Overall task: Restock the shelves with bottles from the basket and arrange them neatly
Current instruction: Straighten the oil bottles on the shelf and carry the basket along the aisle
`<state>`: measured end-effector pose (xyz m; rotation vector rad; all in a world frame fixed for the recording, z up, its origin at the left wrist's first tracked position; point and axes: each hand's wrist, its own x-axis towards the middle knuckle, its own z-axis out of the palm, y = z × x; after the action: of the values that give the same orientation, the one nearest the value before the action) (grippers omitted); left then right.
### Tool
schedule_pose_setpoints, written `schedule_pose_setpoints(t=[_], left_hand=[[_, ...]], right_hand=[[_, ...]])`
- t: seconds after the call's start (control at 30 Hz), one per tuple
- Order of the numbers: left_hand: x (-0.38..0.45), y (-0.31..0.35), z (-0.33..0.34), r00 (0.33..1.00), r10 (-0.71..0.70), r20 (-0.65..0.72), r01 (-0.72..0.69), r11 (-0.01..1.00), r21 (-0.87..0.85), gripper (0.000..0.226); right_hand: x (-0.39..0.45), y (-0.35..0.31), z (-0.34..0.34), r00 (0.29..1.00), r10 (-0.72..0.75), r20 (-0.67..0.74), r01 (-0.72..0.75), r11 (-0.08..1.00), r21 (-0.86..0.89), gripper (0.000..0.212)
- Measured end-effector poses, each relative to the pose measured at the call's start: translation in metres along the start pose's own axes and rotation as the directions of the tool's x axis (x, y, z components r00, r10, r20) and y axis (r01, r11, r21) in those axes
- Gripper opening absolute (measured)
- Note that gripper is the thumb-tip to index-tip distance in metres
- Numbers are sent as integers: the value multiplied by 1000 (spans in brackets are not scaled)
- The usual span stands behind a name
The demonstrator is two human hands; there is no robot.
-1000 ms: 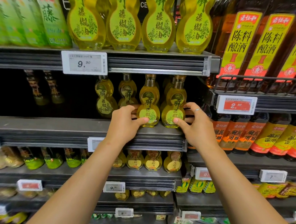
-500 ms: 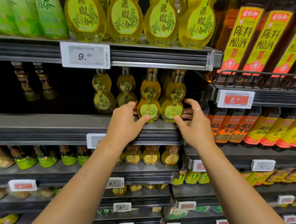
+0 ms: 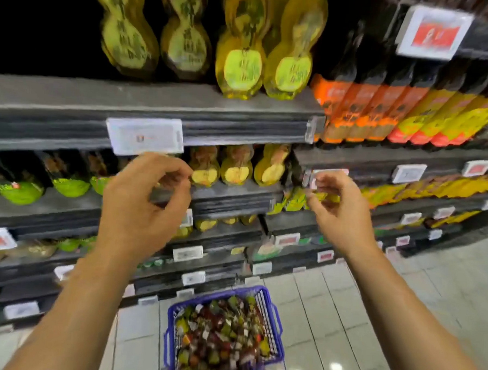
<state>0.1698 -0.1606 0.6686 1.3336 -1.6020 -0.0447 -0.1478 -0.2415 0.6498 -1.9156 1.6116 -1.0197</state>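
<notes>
Head view, looking down past my forearms: the blue basket point(image 3: 270, 313) sits on the tiled floor below and between my hands, packed with small bottles point(image 3: 221, 333) lying jumbled, their long axes pointing every way, too blurred to sort one from another. Both hands are raised in front of the shelves and hold nothing. My left hand point(image 3: 140, 205) has its fingers loosely curled, thumb and forefinger near each other with only air between them; my right hand point(image 3: 340, 209) is likewise slack and empty. The basket lies straight down from both, a shade nearer my right wrist's side, so I judge either hand could drop to it, the reach being downward and toward my body. Beyond my left fingertips stands a row of gourd-shaped yellow oil bottles point(image 3: 235, 167) on a lower shelf, upright. Higher, well above both hands, four larger gourd bottles point(image 3: 244, 52) stand upright on the shelf point(image 3: 72, 96), two forward, two set back. Up and beyond my right hand, dark bottles with orange labels point(image 3: 363, 106) line up. Price tags point(image 3: 145, 135) and every label are motion-smeared; I can read no writing or brand.
</notes>
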Motion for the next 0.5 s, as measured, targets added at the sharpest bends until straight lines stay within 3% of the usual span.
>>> schedule_pose_setpoints(t=[0.1, 0.17, 0.23, 0.3, 0.4, 0.5], left_hand=[[-47, -26, 25, 963, -212, 165, 210, 977, 30, 16], [-85, -47, 48, 884, -372, 282, 351, 928, 124, 20], [-127, -64, 68, 739, -547, 392, 476, 837, 270, 25], [-177, -73, 86, 534, -712, 456, 598, 699, 392, 27], [-252, -72, 109, 239, -877, 417, 745, 441, 500, 25], [-319, -70, 136, 92, -935, 344, 787, 280, 549, 28]], right_hand=[[-30, 43, 14, 980, 134, 149, -126, 990, -63, 28], [-48, 77, 25, 932, 244, 267, -229, 970, -85, 23], [-65, 112, 38, 846, 355, 398, -337, 934, -118, 21], [-86, 149, 52, 743, 436, 509, -410, 896, -168, 27], [-119, 205, 72, 625, 536, 568, -499, 834, -237, 25], [-150, 261, 88, 515, 591, 620, -540, 786, -301, 21]])
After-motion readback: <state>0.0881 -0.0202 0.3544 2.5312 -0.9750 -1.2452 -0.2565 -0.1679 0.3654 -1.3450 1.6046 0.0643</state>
